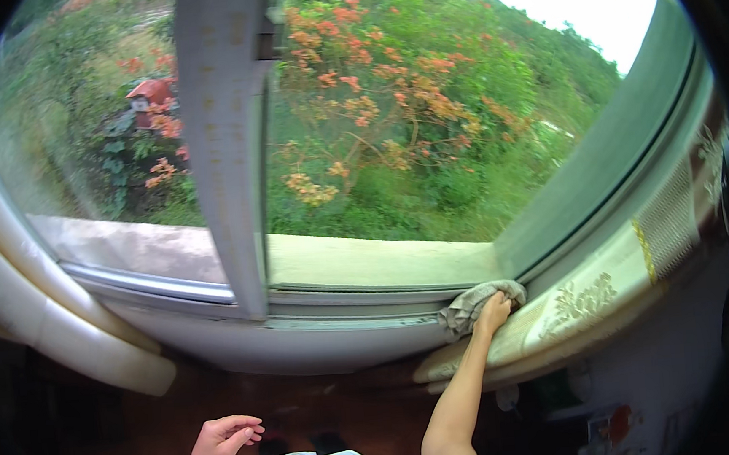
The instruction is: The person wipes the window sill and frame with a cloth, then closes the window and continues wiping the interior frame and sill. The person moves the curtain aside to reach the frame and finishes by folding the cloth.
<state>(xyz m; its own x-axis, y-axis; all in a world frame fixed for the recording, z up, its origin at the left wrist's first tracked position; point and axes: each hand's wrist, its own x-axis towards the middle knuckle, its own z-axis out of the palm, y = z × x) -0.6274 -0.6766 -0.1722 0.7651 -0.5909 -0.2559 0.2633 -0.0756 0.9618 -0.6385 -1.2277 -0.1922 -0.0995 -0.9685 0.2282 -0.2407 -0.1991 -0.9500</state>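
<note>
At the right end of the sliding window's lower track [357,307], my right hand [494,312] grips a crumpled grey cloth [465,306]. The cloth presses into the corner where the track meets the side frame. Some dark specks mark the pale sill [322,344] just left of it. My left hand [227,437] hangs in front of my body, holding nothing, its fingers loosely curled and the thumb apart from them. It touches neither the window nor the sill.
A patterned curtain [572,302] hangs along the right side, close to my right forearm. More curtain fabric [61,331] is at the left. The window's upright frame [225,142] divides the glass pane on the left from the right-hand opening. Outside lies a pale ledge [373,258] before flowering shrubs [393,92].
</note>
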